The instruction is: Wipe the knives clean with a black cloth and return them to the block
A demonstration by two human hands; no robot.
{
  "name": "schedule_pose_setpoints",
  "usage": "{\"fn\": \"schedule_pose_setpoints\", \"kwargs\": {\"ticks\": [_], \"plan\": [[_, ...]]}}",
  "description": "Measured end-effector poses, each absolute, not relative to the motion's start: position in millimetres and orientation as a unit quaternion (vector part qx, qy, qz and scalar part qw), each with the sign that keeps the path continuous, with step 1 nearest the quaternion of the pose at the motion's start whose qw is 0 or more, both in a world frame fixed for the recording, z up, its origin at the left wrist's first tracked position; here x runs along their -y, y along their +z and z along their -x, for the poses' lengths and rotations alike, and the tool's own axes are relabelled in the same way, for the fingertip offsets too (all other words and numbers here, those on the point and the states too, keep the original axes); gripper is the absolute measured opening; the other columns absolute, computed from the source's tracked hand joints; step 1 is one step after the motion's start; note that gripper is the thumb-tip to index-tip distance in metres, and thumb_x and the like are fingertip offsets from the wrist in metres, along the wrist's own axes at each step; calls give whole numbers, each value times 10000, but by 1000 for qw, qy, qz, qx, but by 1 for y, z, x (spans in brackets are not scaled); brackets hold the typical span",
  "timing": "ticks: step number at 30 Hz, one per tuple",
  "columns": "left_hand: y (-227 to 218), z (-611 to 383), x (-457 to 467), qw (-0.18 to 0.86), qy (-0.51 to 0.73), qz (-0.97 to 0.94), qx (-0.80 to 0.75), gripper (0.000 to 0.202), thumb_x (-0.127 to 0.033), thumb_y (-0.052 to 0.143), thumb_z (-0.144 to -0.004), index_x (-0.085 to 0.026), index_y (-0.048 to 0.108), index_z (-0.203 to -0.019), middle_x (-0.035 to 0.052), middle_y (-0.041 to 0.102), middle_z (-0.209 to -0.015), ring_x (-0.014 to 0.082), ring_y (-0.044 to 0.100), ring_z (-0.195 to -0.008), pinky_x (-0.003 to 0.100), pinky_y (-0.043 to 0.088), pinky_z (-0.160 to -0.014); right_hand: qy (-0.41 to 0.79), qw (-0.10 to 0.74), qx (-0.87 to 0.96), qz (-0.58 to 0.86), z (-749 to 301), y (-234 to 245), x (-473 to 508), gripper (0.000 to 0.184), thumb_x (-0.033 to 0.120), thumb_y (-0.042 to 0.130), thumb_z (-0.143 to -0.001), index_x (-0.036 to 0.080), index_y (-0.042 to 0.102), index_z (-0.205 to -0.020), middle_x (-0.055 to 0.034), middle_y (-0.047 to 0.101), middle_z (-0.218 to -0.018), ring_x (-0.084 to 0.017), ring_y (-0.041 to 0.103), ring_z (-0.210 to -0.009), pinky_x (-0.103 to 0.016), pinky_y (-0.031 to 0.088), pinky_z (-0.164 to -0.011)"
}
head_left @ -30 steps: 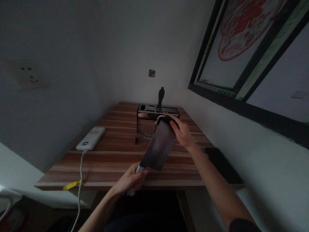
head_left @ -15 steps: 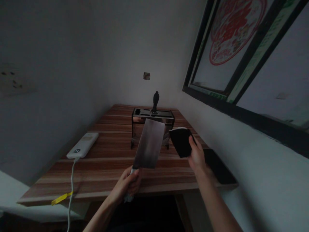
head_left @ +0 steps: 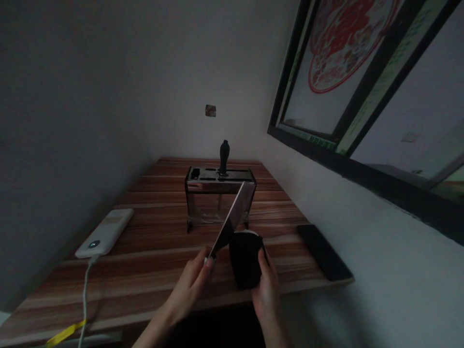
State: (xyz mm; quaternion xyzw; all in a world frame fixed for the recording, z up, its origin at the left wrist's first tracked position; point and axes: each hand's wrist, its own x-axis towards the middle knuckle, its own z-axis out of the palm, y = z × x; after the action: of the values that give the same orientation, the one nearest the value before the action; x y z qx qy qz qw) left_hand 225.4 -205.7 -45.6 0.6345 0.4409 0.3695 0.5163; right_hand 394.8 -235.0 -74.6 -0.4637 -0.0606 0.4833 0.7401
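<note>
My left hand (head_left: 194,278) is closed around the handle of a cleaver (head_left: 234,212), whose broad steel blade points up and away, turned nearly edge-on. My right hand (head_left: 266,285) grips a folded black cloth-like piece (head_left: 244,258) with a pale strip along its top edge; its exact kind I cannot make out. The black piece is right beside the lower part of the blade; whether they touch, I cannot tell. Beyond both hands stands a knife block (head_left: 221,181) with a metal slotted top and clear sides, and one black-handled knife (head_left: 224,154) upright in it.
On the striped wooden table (head_left: 159,232) a white power bank (head_left: 105,234) lies at the left, its cable (head_left: 86,295) with a yellow tag (head_left: 65,333) running off the front edge. A black phone (head_left: 324,251) lies at the right edge, by the wall and the dark-framed window (head_left: 308,137).
My right hand has brought the black piece left and down, close to the cleaver. The cleaver has turned from showing its flat side to nearly edge-on. The view has shifted slightly.
</note>
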Motion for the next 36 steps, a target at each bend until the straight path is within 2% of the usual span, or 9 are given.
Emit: {"fn": "schedule_pose_setpoints", "kwargs": {"ticks": [3,6,11,15,20,23,29,32,36], "plan": [[-36,-231,201,397,293,-762,-419,307,-443,366,-894,-197,539,-956,19,598,-742,153,564,-675,234,409,-637,492,743,46,451,-384,-64,236,474,459,740,-641,239,663,-1054,-26,652,-1168,-219,559,-1136,-337,463,-906],[-33,-239,195,323,216,-820,-420,288,-405,377,-892,-214,526,-1046,16,646,-725,171,611,-639,232,390,-596,506,753,30,419,-379,-55,232,449,443,764,-603,235,684,-993,-25,696,-1070,-219,632,-999,-324,509,-802],[-30,-253,186,272,154,-835,-453,270,-354,501,-825,-216,544,-1052,49,699,-856,212,657,-746,241,401,-621,505,771,17,387,-385,-56,221,401,386,787,-565,231,691,-923,-1,721,-933,-194,656,-871,-292,523,-722],[-22,-260,178,320,162,-813,-458,275,-344,576,-771,-209,590,-1010,62,690,-972,223,633,-876,257,423,-722,501,769,16,396,-392,-57,212,357,392,770,-583,226,686,-888,1,720,-876,-198,659,-836,-278,522,-663],[-18,-266,162,465,107,-792,-380,339,-434,585,-764,-161,641,-958,41,683,-928,205,600,-808,245,423,-681,491,765,38,416,-402,-52,205,344,392,743,-610,233,678,-909,-3,713,-924,-196,655,-856,-276,518,-678],[-23,-271,154,536,113,-770,-328,372,-461,617,-741,-151,643,-947,26,662,-912,182,571,-801,229,423,-679,502,750,48,428,-407,-49,201,366,414,737,-612,235,671,-924,10,717,-879,-192,656,-831,-280,515,-667],[-42,-268,144,702,62,-657,-268,467,-586,632,-673,-149,584,-833,-30,524,-565,92,450,-445,202,391,-452,545,724,73,415,-405,-50,198,404,435,753,-599,227,677,-937,21,712,-776,-188,654,-739,-276,508,-596],[-45,-261,142,704,70,-664,-242,503,-638,630,-637,-152,565,-749,-44,463,-523,78,393,-419,188,340,-411,558,715,91,411,-402,-45,198,418,468,720,-650,229,671,-989,5,717,-875,-195,656,-831,-285,519,-660],[-43,-260,142,650,146,-705,-243,480,-605,618,-680,-138,611,-790,-31,470,-612,80,387,-534,178,318,-478,554,726,100,395,-400,-31,200,486,521,678,-686,241,641,-1081,-21,703,-1017,-219,632,-971,-333,522,-759]]}}
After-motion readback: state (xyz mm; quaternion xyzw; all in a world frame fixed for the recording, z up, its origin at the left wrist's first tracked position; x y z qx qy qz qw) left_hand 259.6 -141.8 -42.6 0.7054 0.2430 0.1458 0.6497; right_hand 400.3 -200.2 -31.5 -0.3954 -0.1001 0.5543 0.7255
